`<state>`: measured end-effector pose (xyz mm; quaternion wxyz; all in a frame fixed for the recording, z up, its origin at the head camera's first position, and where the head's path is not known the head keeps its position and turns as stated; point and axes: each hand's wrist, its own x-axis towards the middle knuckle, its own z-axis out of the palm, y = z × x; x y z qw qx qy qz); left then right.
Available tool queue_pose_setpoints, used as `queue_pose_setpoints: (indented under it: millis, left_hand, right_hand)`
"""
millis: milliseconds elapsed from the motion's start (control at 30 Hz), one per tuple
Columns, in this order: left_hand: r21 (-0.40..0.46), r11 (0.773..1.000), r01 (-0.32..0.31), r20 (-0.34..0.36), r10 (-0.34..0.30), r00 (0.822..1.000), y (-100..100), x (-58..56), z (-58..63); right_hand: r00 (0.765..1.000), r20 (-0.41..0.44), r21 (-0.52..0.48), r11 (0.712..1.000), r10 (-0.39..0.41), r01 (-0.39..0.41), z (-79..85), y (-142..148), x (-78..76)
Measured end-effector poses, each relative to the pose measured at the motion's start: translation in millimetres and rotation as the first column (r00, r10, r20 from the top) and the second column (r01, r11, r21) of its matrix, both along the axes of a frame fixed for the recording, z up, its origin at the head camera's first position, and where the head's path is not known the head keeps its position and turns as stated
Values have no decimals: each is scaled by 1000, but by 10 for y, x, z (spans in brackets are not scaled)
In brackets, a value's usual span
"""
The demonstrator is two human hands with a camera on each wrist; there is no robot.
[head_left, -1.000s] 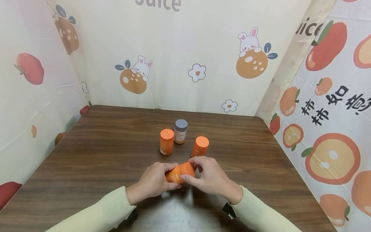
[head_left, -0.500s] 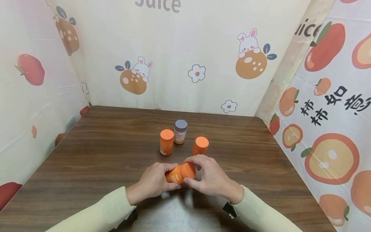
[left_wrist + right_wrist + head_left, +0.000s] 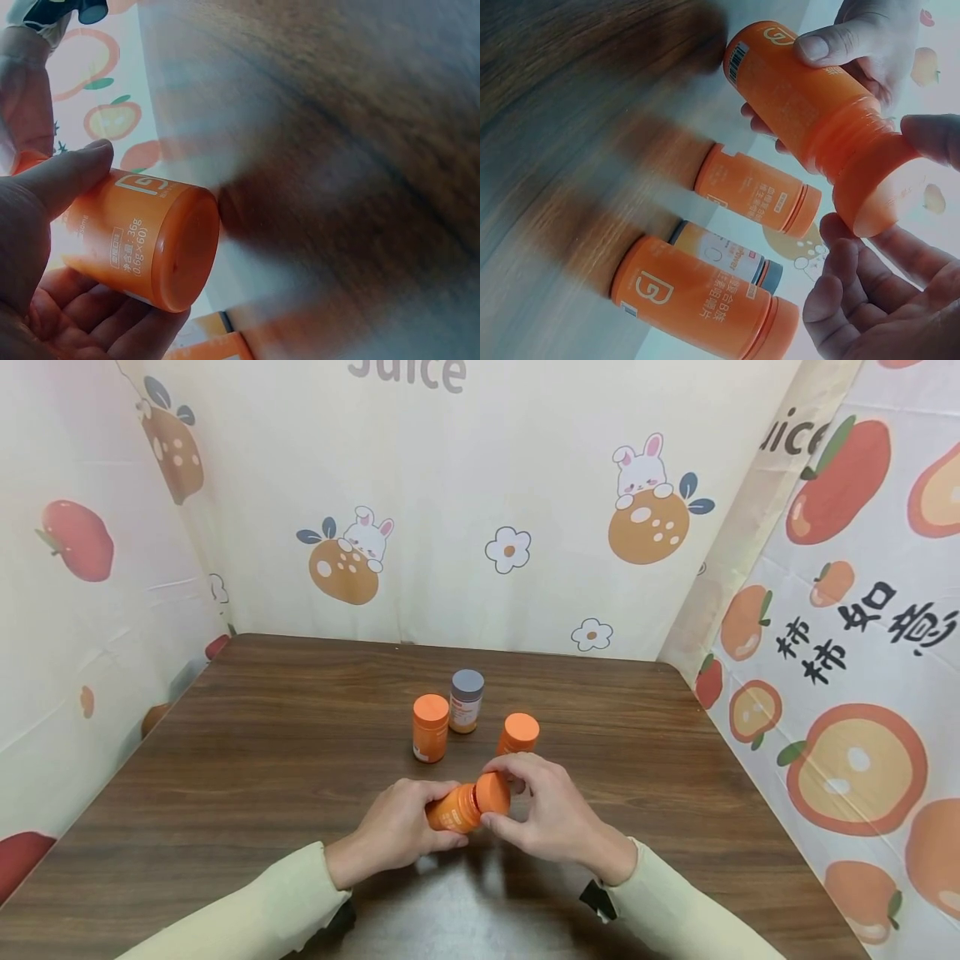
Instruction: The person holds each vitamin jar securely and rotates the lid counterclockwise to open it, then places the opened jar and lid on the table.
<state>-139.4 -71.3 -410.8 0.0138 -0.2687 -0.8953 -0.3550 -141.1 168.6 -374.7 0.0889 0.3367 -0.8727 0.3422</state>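
Observation:
In the head view my left hand (image 3: 397, 827) grips an orange pill bottle (image 3: 452, 810) round its body, tilted with its top toward the right. The orange cap (image 3: 493, 794) is pinched between the thumb and fingers of my right hand (image 3: 551, 814). The right wrist view shows the cap (image 3: 877, 184) at an angle at the bottle's mouth, with the threaded neck (image 3: 847, 135) bare; whether they still touch is unclear. In the left wrist view the bottle's base (image 3: 187, 251) faces the camera, thumb on one side and fingers beneath.
Beyond my hands stand an orange bottle (image 3: 431, 731), a grey-capped bottle (image 3: 466, 702) and another orange bottle (image 3: 519, 733), partly behind my right hand. They are upright on the brown wooden table (image 3: 300, 727). Printed cloth (image 3: 450, 485) hangs round the back and sides.
The cap has come away from the bottle's neck and tilted, moving slightly right with my right hand. My left hand keeps its grip on the bottle, nearly still.

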Motion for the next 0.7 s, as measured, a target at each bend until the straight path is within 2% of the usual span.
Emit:
queue_pose_setpoints:
  millis: [267, 433, 700]
  left_hand:
    - [9, 1000, -3, 28, 2, 1000, -6, -19, -1]
    - [28, 1000, -8, 24, 8, 1000, -7, -27, 6]
    - [37, 998, -48, 26, 47, 999, -45, -29, 20]
  right_hand:
    - [1000, 1, -29, 999, -31, 31, 6, 42, -10]
    - [999, -27, -38, 998, -43, 42, 8, 85, -18]
    - [996, -45, -38, 997, -75, 73, 3, 174, -47]
